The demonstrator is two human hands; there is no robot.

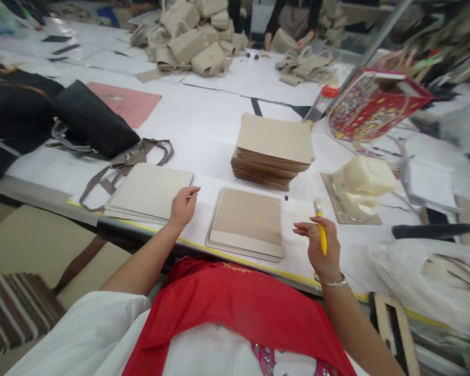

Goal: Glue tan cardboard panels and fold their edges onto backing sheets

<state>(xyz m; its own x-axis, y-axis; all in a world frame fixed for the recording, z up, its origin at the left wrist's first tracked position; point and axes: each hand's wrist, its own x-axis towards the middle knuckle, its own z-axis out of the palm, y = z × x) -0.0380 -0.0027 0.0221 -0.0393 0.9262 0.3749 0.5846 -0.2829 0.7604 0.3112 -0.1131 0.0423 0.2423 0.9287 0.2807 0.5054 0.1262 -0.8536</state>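
Observation:
My right hand [323, 248] holds a brush [322, 233] with a yellow handle, its pale bristles pointing up and away from me. Over the right edge of a low pile of light panels [149, 190], my left hand [184, 206] has its fingers pinched together; whatever may be between them is too small to make out. Between my hands lies another short stack of panels [246, 219], the top one tan with a lighter strip along its near side. Behind it stands a tall stack of beige sheets [274, 141] with brown edges.
A cloudy plastic container [362, 180] rests on a board at the right, near a red patterned bag [376, 104] and a plastic bag [431, 277]. Black bags [94, 117] lie left. Beige bags [196, 39] are heaped at the back, where another person [293, 23] works.

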